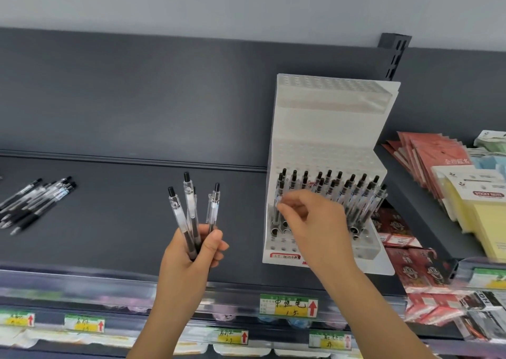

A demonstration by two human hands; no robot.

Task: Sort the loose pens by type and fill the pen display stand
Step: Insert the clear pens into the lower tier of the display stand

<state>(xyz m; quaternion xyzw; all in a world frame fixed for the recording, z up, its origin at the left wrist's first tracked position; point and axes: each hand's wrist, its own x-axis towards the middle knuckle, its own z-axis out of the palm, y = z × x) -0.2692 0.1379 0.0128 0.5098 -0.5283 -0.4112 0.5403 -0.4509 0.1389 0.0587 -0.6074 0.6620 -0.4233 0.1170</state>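
Note:
A white stepped pen display stand (325, 128) stands on the dark shelf (131, 210); several clear pens with black tops fill its middle rows. My left hand (191, 251) grips a small bundle of clear pens (189, 208), tips down, to the left of the stand. My right hand (315, 221) reaches over the stand's lower left part and pinches one clear pen (279, 194) that stands upright in the leftmost column. A pile of loose pens (35, 202) lies at the far left of the shelf.
Red packets (427, 156) and yellow sticky notes (476, 216) fill the angled rack right of the stand. Red patterned boxes (410, 262) sit below them. Price labels (289, 305) run along the shelf's front rail. A slotted upright (394, 54) rises behind the stand.

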